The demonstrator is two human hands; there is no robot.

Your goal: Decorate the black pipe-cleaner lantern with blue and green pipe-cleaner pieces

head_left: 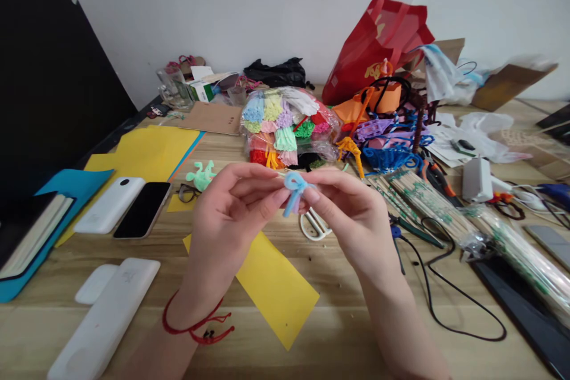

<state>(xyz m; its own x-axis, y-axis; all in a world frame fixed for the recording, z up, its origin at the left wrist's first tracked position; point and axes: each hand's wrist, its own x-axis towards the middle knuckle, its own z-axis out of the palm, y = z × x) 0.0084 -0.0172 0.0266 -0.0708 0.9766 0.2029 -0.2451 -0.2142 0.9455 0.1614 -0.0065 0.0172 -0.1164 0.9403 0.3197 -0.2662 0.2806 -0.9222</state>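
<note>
My left hand (231, 208) and my right hand (351, 214) meet above the wooden table (338, 332). Both pinch a small light blue pipe cleaner piece (294, 190) bent into loops, held between the fingertips. A red string bracelet (196, 323) circles my left wrist. Under my hands lies a yellow paper strip (276, 291). White scissors (314, 225) lie partly hidden behind my right hand.
A clear bag of coloured pipe cleaners (285, 127) sits behind my hands, with a small green figure (201, 175) to its left. A phone (142, 209) and white power bank (109, 205) lie left. Bundled wooden sticks (427, 208), pliers, cables and a red bag (378, 41) crowd the right.
</note>
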